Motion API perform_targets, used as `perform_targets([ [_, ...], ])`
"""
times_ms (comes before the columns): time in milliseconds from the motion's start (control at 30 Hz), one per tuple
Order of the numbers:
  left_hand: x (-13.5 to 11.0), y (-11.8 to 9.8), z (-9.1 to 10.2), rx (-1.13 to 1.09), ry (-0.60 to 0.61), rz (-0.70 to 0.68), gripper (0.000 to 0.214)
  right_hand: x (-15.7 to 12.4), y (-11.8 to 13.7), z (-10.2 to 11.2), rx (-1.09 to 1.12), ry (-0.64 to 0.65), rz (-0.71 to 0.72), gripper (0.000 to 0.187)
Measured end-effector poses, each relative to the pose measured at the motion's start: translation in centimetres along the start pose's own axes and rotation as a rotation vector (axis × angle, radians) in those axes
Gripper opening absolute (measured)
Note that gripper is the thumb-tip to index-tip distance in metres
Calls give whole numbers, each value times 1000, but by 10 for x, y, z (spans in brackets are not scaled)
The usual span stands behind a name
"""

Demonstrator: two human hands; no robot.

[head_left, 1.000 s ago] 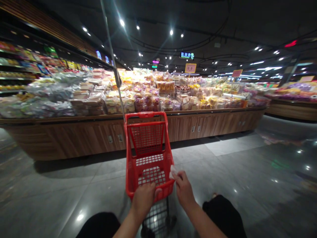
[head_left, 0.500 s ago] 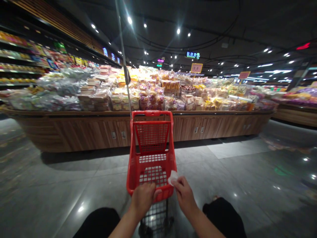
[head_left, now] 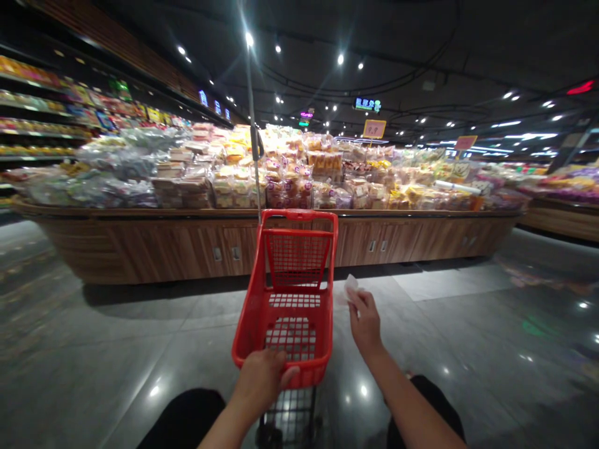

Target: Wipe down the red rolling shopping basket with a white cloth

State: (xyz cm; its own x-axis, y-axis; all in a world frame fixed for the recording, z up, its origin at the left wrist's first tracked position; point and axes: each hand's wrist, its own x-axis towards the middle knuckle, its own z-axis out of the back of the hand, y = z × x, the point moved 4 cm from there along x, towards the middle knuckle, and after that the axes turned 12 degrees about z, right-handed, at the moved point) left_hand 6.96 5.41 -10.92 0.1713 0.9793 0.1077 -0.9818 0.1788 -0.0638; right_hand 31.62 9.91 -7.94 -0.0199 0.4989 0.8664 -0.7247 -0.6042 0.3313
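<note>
In front of me stands a red shopping cart (head_left: 330, 312) with a slatted plastic basket and a lower rack. My left hand (head_left: 264, 375) is closed over the near rim of the basket, its thumb on the near side. Out to the right of the cart, my right hand (head_left: 365, 315) pinches a crumpled white tissue (head_left: 352, 288) between thumb and fingers, apart from the basket. A thin metal pole (head_left: 253, 112) rises from the cart's far left corner.
Beyond the cart runs a wood-panelled display counter (head_left: 154, 249) piled with bagged baked goods (head_left: 285, 178). Stocked shelves (head_left: 37, 118) line the left side. Another display (head_left: 561, 206) stands at the right. Grey tiled floor (head_left: 187, 330) surrounds the cart.
My right hand has moved up and to the right with the tissue, away from the basket's side. The cart has turned slightly, its far end shifting right. My left hand still grips the rim.
</note>
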Motion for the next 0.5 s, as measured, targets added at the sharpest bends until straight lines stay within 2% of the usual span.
perform_targets([
  [100,-3,-2,10,-59,-35,45,49,-16,16,-11,45,208,97,37],
  [167,-5,-9,16,-115,-89,48,48,-33,30,-18,97,306,118,38],
  [267,-8,-29,16,-209,-123,-8,39,-60,51,-17,210,340,105,41],
  [367,-10,-50,3,-255,-53,-62,37,-75,67,-11,337,376,113,40],
  [500,-11,-58,-10,-194,27,-78,38,-62,62,-13,355,383,169,33],
])
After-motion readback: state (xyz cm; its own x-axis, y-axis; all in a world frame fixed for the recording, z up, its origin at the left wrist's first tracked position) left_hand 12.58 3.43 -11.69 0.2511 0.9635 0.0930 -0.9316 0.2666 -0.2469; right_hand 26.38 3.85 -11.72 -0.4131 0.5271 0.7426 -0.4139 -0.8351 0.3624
